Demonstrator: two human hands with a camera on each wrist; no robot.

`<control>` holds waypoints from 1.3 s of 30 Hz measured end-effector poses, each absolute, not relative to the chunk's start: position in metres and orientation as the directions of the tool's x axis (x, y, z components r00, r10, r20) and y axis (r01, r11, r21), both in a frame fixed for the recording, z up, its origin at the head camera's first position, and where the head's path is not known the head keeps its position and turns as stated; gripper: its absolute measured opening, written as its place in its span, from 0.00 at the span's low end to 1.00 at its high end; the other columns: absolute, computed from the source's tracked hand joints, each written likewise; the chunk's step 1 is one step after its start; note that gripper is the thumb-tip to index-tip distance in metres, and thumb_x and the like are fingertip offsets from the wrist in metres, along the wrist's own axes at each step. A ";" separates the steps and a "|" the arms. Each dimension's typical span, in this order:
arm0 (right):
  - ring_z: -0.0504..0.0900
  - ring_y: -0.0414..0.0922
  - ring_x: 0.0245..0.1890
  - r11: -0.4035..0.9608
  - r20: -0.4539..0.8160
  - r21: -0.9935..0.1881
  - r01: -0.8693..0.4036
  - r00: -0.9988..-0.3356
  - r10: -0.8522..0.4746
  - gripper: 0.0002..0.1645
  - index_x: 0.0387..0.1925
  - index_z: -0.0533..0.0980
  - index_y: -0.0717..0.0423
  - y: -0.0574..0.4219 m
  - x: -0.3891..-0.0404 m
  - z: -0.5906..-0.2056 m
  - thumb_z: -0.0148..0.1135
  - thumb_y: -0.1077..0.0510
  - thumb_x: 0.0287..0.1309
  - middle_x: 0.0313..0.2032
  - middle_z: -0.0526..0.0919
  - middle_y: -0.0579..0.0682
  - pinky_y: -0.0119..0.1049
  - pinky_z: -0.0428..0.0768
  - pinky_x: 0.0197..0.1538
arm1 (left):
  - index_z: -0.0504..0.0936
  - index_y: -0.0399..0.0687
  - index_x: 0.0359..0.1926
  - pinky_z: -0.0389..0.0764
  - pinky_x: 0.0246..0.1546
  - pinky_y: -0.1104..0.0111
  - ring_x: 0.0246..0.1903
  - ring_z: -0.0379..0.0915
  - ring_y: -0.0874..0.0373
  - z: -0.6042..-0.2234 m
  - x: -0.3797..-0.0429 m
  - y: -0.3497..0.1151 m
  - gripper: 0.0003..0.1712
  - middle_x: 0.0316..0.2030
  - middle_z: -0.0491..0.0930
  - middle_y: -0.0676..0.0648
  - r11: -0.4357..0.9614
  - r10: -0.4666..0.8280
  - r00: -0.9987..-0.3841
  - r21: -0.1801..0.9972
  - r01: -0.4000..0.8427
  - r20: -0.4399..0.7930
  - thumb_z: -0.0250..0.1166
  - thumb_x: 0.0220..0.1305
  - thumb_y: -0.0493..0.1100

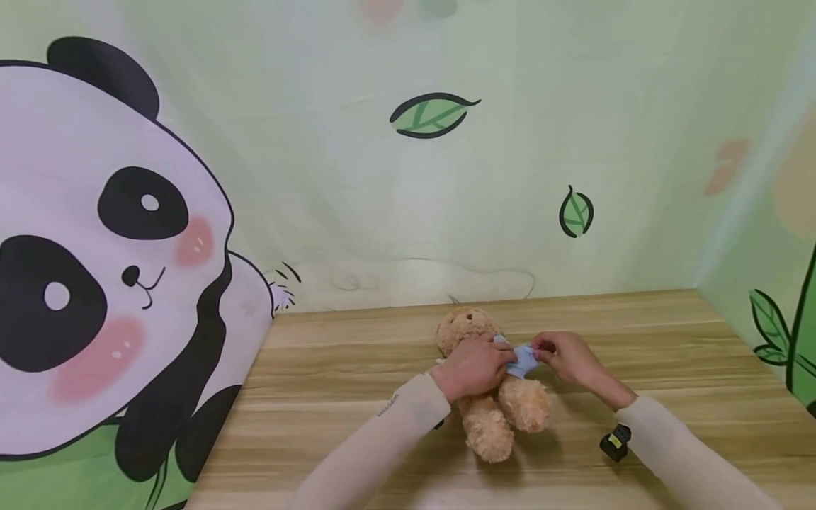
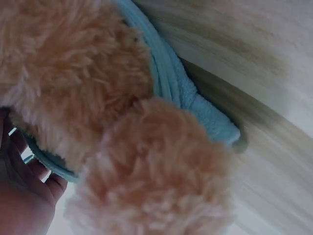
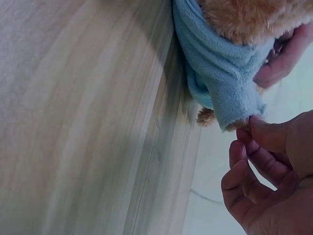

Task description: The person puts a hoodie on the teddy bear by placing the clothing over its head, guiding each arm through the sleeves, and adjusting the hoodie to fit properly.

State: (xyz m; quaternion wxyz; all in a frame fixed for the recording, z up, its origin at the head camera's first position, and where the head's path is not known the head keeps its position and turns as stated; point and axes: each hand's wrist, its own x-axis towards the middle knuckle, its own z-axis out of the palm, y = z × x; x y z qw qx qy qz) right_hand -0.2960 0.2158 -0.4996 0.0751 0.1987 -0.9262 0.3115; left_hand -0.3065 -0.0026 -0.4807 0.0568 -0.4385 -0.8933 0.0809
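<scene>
A tan plush teddy bear (image 1: 487,428) lies on its back, head towards the wall, in a light blue fleece shirt (image 1: 524,362). Across its body reaches my left hand (image 1: 474,366), whose bent fingers hold the shirt by its edge in the left wrist view; its palm side is partly hidden. Thumb and forefinger of my right hand (image 1: 569,356) pinch the end of a shirt sleeve (image 3: 239,105). A bit of tan fur shows at that sleeve opening. The bear's furry leg (image 2: 156,171) fills much of the left wrist view.
The bear lies on a wood-grain table (image 1: 344,368). A printed cloth backdrop (image 1: 319,177) with a panda and leaves rises behind and beside the table. Beneath the right forearm hangs a small black device (image 1: 615,443).
</scene>
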 end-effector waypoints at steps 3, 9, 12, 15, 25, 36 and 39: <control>0.79 0.39 0.31 0.712 0.250 -0.564 -0.418 -0.908 -0.336 0.03 0.31 0.80 0.58 0.217 -0.297 -0.498 0.64 0.62 0.60 0.29 0.85 0.47 0.34 0.75 0.36 | 0.77 0.65 0.61 0.73 0.62 0.67 0.61 0.71 0.60 -0.482 -0.306 -0.004 0.19 0.61 0.76 0.61 0.609 0.787 -0.615 -0.206 0.766 0.041 0.48 0.77 0.50; 0.77 0.35 0.31 0.659 0.221 -0.609 -0.441 -0.892 -0.393 0.04 0.29 0.79 0.54 0.223 -0.300 -0.501 0.64 0.64 0.60 0.29 0.83 0.45 0.30 0.74 0.35 | 0.71 0.66 0.66 0.73 0.62 0.65 0.61 0.71 0.59 -0.486 -0.302 -0.008 0.21 0.59 0.77 0.60 0.584 0.807 -0.585 -0.257 0.770 0.080 0.48 0.77 0.50; 0.76 0.33 0.31 0.649 0.214 -0.613 -0.450 -0.886 -0.412 0.04 0.30 0.79 0.54 0.227 -0.302 -0.501 0.64 0.63 0.61 0.29 0.83 0.44 0.30 0.73 0.35 | 0.67 0.68 0.69 0.74 0.62 0.65 0.62 0.70 0.58 -0.486 -0.301 -0.008 0.23 0.59 0.76 0.60 0.568 0.816 -0.574 -0.291 0.770 0.072 0.48 0.77 0.50; 0.75 0.33 0.30 0.655 0.214 -0.610 -0.447 -0.888 -0.406 0.04 0.30 0.79 0.55 0.228 -0.303 -0.502 0.63 0.63 0.61 0.28 0.82 0.45 0.30 0.72 0.35 | 0.73 0.68 0.65 0.76 0.58 0.65 0.57 0.73 0.59 -0.485 -0.298 -0.006 0.20 0.56 0.77 0.60 0.575 0.810 -0.582 -0.295 0.763 0.073 0.49 0.76 0.50; 0.72 0.37 0.27 0.707 0.194 -0.602 -0.371 -0.927 -0.322 0.04 0.31 0.80 0.59 0.230 -0.304 -0.503 0.61 0.64 0.62 0.25 0.80 0.47 0.31 0.70 0.33 | 0.83 0.65 0.52 0.77 0.55 0.66 0.52 0.73 0.60 -0.488 -0.294 -0.010 0.14 0.52 0.78 0.60 0.587 0.809 -0.570 -0.261 0.766 0.146 0.53 0.74 0.48; 0.82 0.50 0.38 0.741 0.349 -0.537 -0.403 -0.906 -0.240 0.07 0.40 0.80 0.59 0.211 -0.288 -0.496 0.64 0.60 0.61 0.37 0.84 0.53 0.45 0.79 0.41 | 0.78 0.53 0.56 0.76 0.56 0.69 0.54 0.75 0.59 -0.480 -0.291 -0.031 0.16 0.54 0.77 0.52 0.616 0.727 -0.611 0.097 0.782 0.313 0.57 0.70 0.40; 0.81 0.50 0.38 0.739 0.443 -0.449 -0.502 -0.844 -0.304 0.07 0.39 0.81 0.57 0.196 -0.283 -0.490 0.66 0.60 0.59 0.37 0.84 0.51 0.46 0.79 0.41 | 0.79 0.52 0.53 0.77 0.53 0.68 0.51 0.76 0.59 -0.480 -0.290 -0.042 0.14 0.51 0.78 0.52 0.627 0.676 -0.623 0.137 0.767 0.394 0.58 0.68 0.39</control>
